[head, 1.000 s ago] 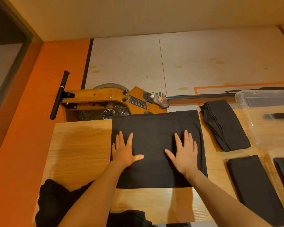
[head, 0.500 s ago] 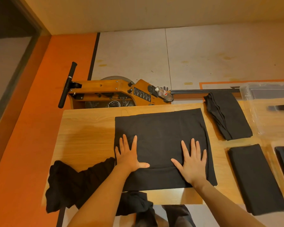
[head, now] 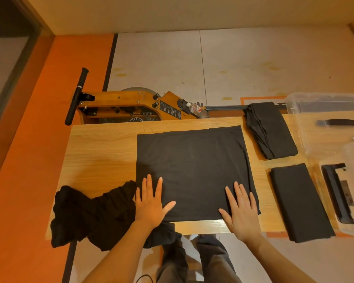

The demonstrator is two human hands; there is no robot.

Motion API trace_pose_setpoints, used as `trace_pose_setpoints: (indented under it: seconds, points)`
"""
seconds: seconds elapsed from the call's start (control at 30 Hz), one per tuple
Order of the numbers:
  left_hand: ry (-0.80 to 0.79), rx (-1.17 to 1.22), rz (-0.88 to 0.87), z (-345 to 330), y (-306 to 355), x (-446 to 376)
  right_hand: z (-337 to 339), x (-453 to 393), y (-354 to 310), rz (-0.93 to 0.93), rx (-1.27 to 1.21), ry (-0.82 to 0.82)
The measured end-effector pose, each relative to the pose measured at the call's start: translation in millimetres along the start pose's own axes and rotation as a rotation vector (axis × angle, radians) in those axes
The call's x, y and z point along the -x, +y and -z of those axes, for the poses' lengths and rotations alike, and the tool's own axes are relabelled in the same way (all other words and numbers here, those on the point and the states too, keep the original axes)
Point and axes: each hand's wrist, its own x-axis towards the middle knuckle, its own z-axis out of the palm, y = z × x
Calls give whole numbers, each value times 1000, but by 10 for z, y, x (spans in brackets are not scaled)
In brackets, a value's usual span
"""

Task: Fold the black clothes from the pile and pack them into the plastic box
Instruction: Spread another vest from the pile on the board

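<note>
Head view, left to right: a crumpled pile of black clothes [head: 92, 215] hangs over the near left corner of the wooden counter [head: 102, 152]. Just beside it the left hand [head: 151, 203] lies flat, fingers spread wide, on the near left corner of a squared-off black cloth [head: 194, 170]. The right hand [head: 241, 209] presses flat on the cloth's near right corner, fingers straight. Further right lie two folded black pieces, one at the far edge [head: 272, 129] and one at the near edge [head: 300, 201]. A clear plastic box [head: 327, 127] stands at the counter's right end.
</note>
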Motion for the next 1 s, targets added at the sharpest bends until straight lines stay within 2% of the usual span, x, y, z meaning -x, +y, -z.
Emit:
trace_pose_setpoints:
  seconds: [0.27,0.47,0.67,0.77,0.9,1.0]
  points:
    - [-36,-47,-57,75,-8,-23,100,70,538,-169,20,22]
    - [-42,6,-34,160,-12,195,315,266,408,-276,-191,96]
    - [89,74,13,111,24,436,420,448,244,-537,-555,181]
    - [77,131,62,135,38,536,433,516,198,-572,-649,135]
    - [87,141,94,125,10,631,429,520,148,-589,-634,157]
    - [25,109,73,74,-40,669,384,516,161,-561,-626,173]
